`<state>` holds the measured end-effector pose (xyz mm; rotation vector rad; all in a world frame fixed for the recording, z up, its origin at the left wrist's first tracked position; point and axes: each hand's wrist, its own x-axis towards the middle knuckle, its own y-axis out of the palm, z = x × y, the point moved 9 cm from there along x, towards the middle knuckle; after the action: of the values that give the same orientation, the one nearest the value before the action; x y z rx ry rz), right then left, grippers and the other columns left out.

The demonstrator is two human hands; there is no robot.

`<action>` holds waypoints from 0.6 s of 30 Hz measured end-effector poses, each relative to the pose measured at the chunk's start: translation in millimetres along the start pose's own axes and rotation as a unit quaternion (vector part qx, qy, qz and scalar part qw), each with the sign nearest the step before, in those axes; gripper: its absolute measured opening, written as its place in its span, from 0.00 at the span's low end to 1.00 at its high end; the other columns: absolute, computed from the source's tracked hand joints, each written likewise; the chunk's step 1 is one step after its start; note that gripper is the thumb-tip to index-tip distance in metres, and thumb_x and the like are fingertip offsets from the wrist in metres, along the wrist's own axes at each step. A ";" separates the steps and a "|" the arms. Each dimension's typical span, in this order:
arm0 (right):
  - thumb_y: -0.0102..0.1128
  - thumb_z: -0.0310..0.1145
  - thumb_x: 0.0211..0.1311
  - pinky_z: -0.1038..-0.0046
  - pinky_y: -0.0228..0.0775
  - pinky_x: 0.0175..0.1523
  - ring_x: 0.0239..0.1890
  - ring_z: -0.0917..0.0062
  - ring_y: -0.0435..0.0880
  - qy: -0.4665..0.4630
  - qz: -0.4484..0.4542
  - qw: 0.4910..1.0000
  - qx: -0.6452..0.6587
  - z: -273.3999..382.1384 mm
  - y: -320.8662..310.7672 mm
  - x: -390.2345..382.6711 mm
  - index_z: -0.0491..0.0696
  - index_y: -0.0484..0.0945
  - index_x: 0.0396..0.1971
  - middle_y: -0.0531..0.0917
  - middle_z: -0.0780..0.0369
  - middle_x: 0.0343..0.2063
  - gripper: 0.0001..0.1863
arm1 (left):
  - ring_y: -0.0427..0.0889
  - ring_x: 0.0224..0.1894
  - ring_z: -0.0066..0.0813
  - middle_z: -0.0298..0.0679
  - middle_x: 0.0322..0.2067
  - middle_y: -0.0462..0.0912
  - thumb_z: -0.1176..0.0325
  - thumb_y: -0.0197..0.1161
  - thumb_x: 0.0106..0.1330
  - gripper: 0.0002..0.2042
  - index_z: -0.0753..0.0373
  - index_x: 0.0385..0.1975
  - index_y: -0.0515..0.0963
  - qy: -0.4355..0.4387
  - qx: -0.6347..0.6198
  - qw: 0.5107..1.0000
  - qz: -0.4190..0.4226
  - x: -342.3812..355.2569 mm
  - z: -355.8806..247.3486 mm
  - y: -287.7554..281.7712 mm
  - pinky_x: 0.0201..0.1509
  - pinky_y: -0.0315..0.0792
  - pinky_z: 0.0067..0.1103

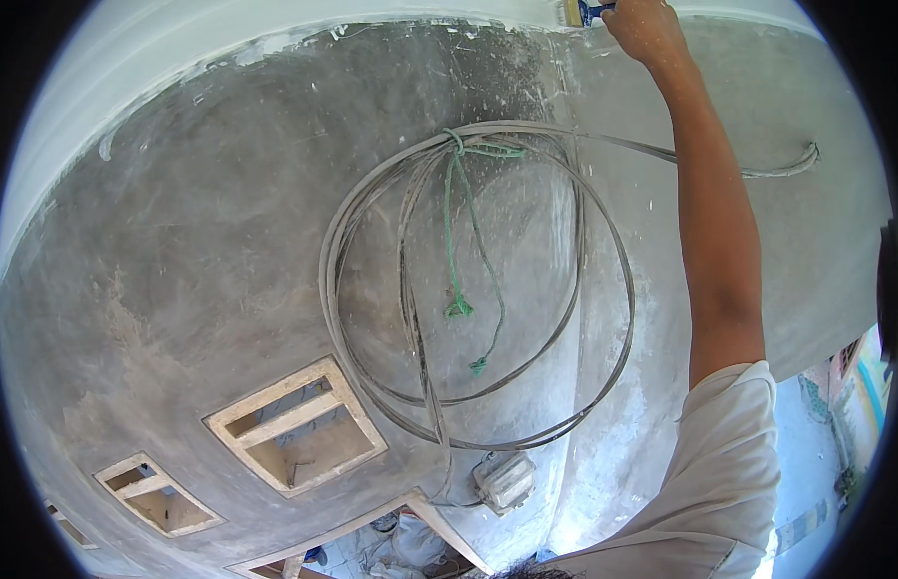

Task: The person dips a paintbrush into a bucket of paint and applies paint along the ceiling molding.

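Observation:
My right arm reaches up to the top of the picture, and my right hand [647, 27] is closed around the blue handle of a paintbrush [577, 12]. Its pale bristles touch or nearly touch the white band [410, 12] where it meets the bare grey wall [217, 183]. White paint smears run along that edge. Below the brush, a large coil of grey cable [335, 241] hangs against the wall, tied at the top with green rope [455, 212]. My left hand does not show.
Cable from the coil runs behind my arm to a bent end [806, 159] at the right. Lower left are wooden-framed openings [294, 425]. A grey box-shaped fixture [505, 481] sits near the wall's corner. Through the opening [410, 540] at the bottom, white sacks show.

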<state>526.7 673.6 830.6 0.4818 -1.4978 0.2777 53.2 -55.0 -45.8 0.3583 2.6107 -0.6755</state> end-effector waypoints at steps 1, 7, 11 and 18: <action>0.60 0.30 0.54 0.57 0.78 0.48 0.41 0.55 0.85 -0.024 0.031 0.998 -0.058 6.4 11.5 6.3 0.44 0.86 0.29 0.86 0.49 0.34 0.08 | 0.67 0.15 0.27 0.41 0.25 0.79 0.66 0.61 0.60 0.20 0.64 0.53 0.77 0.002 0.007 1.000 0.005 1.4 1.8 -2.4 0.16 0.61 0.25; 0.61 0.31 0.53 0.56 0.78 0.48 0.42 0.52 0.85 -0.098 0.065 0.989 -0.089 62.8 32.4 26.3 0.38 0.83 0.25 0.85 0.46 0.34 0.10 | 0.66 0.14 0.25 0.39 0.26 0.79 0.67 0.60 0.61 0.20 0.63 0.54 0.76 -0.013 -0.034 0.999 -0.002 -12.8 -14.0 7.7 0.15 0.59 0.23; 0.64 0.32 0.52 0.56 0.79 0.46 0.39 0.53 0.86 -0.194 0.009 0.980 -0.038 120.3 0.0 30.6 0.39 0.84 0.26 0.86 0.47 0.33 0.10 | 0.66 0.14 0.22 0.38 0.28 0.80 0.67 0.60 0.62 0.19 0.62 0.54 0.76 0.005 -0.039 0.999 0.026 -13.8 -21.7 12.9 0.14 0.59 0.21; 0.65 0.31 0.49 0.62 0.78 0.40 0.32 0.56 0.86 -0.085 0.077 0.970 0.214 122.8 -86.4 21.1 0.43 0.87 0.28 0.86 0.50 0.28 0.08 | 0.66 0.13 0.22 0.39 0.29 0.81 0.67 0.60 0.62 0.18 0.62 0.52 0.77 -0.005 -0.026 1.000 0.014 -16.9 1.6 10.8 0.14 0.59 0.21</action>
<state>459.7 537.9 840.4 0.7472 -1.6495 0.7056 72.3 -49.1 -43.7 0.3745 2.6025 -0.5971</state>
